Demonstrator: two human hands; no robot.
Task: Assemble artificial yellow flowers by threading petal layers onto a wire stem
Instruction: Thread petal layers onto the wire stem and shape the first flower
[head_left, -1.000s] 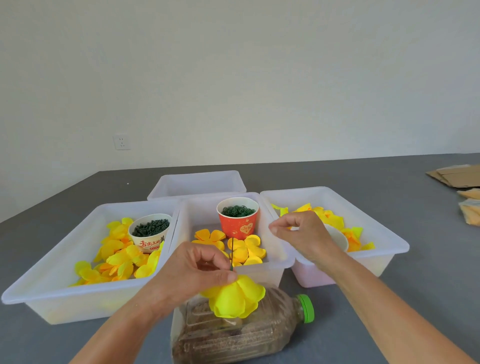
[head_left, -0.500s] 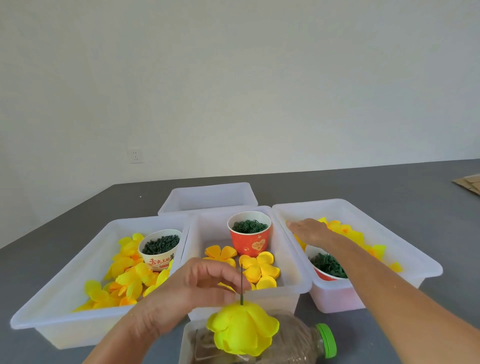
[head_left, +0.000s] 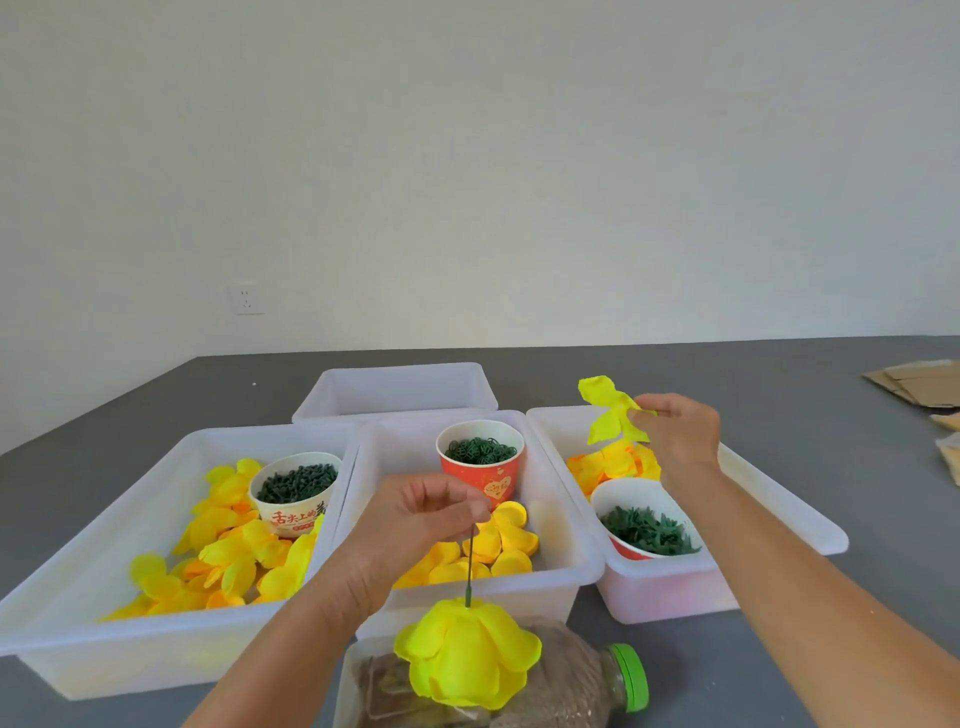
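My left hand pinches the top of a thin green wire stem. A yellow flower head of stacked petal layers hangs upside down at the stem's lower end, in front of the middle bin. My right hand is raised over the right bin and pinches a loose yellow petal layer, which dangles to the left of its fingers. More yellow petal layers lie in the left bin, the middle bin and the right bin.
A white cup of dark green parts stands in the left bin, a red cup in the middle bin, another red cup in the right bin. An empty bin sits behind. A green-capped bottle lies in front. Cardboard lies far right.
My right hand has risen out of the right bin with a yellow petal layer pinched in it. My left hand holds the stem and flower much as before.
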